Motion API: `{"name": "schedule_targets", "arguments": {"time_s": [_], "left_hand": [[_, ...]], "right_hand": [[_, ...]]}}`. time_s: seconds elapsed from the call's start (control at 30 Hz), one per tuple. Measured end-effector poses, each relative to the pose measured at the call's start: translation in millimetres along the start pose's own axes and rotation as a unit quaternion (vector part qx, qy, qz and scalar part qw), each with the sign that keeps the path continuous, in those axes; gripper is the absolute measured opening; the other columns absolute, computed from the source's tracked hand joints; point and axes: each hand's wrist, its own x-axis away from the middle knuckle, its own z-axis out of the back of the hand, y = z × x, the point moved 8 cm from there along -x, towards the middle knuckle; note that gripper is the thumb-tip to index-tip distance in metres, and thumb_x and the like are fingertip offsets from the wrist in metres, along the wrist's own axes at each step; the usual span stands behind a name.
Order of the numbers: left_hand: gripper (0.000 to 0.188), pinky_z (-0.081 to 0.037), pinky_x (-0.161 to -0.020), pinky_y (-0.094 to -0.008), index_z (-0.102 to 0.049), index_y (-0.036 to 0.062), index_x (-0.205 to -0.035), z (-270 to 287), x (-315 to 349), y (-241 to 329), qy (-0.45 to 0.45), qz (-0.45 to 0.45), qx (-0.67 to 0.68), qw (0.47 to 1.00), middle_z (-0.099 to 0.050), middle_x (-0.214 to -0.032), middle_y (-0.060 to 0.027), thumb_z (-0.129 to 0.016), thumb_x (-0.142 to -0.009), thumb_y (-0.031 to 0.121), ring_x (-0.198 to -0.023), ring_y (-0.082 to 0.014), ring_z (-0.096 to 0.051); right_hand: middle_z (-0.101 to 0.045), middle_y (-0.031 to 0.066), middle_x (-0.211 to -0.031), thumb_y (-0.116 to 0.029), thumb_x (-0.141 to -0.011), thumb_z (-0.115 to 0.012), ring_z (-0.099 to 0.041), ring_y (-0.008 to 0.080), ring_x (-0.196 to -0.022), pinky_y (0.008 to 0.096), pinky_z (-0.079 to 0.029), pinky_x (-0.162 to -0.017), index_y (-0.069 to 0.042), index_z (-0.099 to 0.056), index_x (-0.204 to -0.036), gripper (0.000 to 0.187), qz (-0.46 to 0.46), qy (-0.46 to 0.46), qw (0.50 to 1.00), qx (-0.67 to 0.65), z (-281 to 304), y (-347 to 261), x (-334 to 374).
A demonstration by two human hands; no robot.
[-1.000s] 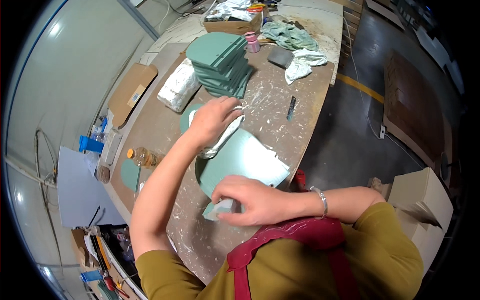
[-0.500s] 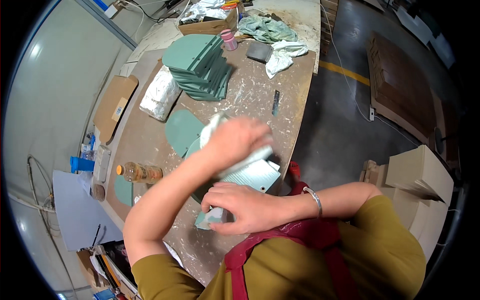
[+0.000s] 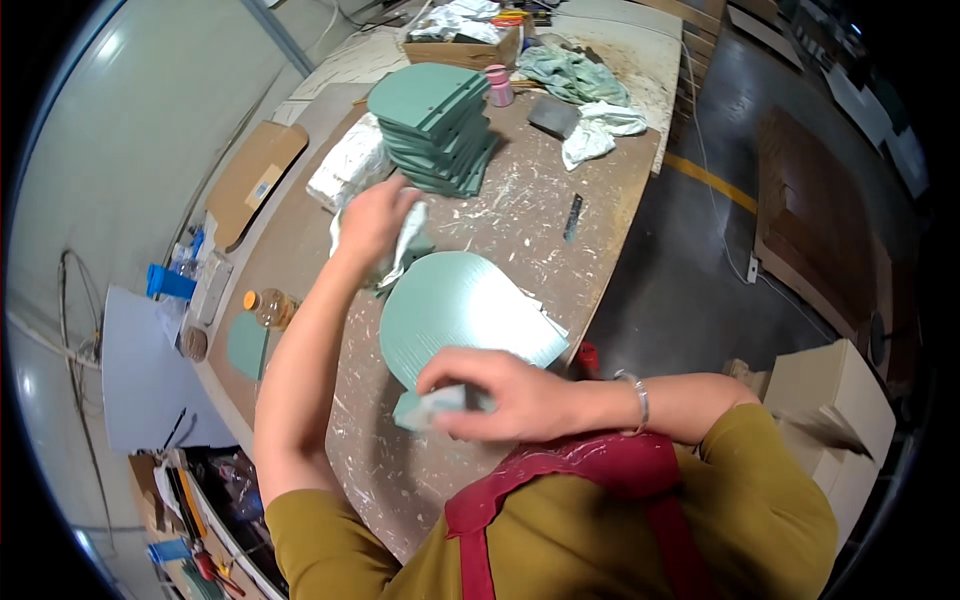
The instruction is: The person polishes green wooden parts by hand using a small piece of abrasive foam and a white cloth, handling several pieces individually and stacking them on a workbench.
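Note:
A green rounded panel [image 3: 465,310] lies flat on the scuffed workbench [image 3: 500,225] in front of me. My left hand [image 3: 372,222] is closed around a white rag [image 3: 405,245] just past the panel's far left edge. My right hand [image 3: 500,392] presses on the panel's near edge and grips a small pale green block [image 3: 425,408]. A tall stack of similar green panels [image 3: 435,125] stands further back on the bench.
A white bag [image 3: 345,172] lies left of the stack. A pink cup [image 3: 498,85], a dark block [image 3: 553,115] and crumpled cloths [image 3: 590,130] sit at the back. A bottle [image 3: 265,305] and a small green piece [image 3: 245,345] are at the left edge. Cardboard boxes [image 3: 830,400] stand on my right.
My left hand swept the rag across the panel toward me, then back off its far left edge. My right hand stayed on the near edge with the block.

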Motion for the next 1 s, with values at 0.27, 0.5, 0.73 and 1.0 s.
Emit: {"name": "schedule_targets", "arguments": {"time_s": [0.27, 0.5, 0.73, 1.0], "left_hand": [[0.036, -0.052, -0.082, -0.0300, -0.053, 0.0040, -0.129, 80, 162, 58, 0.172, 0.281, 0.650, 0.685, -0.062, -0.104, -0.0069, -0.052, -0.099, 0.024, -0.095, -0.0157, -0.063], [0.068, -0.032, -0.111, -0.0496, -0.046, 0.0047, -0.138, 17, 158, 180, 0.059, 0.129, 0.062, 0.988, -0.044, -0.144, -0.0215, -0.075, -0.081, 0.027, -0.135, -0.0409, -0.040], [0.034, -0.046, -0.097, -0.0439, -0.065, 0.0126, -0.112, -29, 164, 226, 0.125, -0.032, -0.204, 0.970, -0.060, -0.133, -0.0058, -0.066, -0.079, 0.022, -0.120, -0.0266, -0.059], [0.021, -0.050, -0.079, -0.0346, -0.069, 0.0121, -0.094, -13, 197, 258, 0.232, -0.035, -0.071, 0.970, -0.069, -0.100, -0.0048, -0.070, -0.073, 0.013, -0.097, -0.0222, -0.065]], "right_hand": [[-0.059, 0.0085, -0.101, -0.029, -0.098, -0.057, -0.059, 0.0173, -0.093, 0.0337, -0.052, -0.084, -0.003, -0.055, -0.112, 0.029, 0.031, 0.125, 0.952, -0.278, 177, 0, -85], [-0.063, 0.0039, -0.087, -0.031, -0.091, -0.065, -0.060, 0.0153, -0.077, 0.0336, -0.055, -0.085, -0.005, -0.061, -0.099, 0.027, -0.234, -0.230, 0.896, -0.298, 34, 71, -159], [-0.062, 0.0015, -0.101, -0.025, -0.097, -0.058, -0.062, 0.0093, -0.084, 0.0307, -0.056, -0.087, -0.006, -0.058, -0.109, 0.023, -0.197, -0.303, 0.904, -0.229, 17, 84, -155], [-0.056, 0.0007, -0.090, -0.026, -0.095, -0.061, -0.057, 0.0092, -0.080, 0.0295, -0.056, -0.080, -0.008, -0.061, -0.104, 0.021, -0.178, -0.298, 0.906, -0.243, 14, 73, -149]]}}
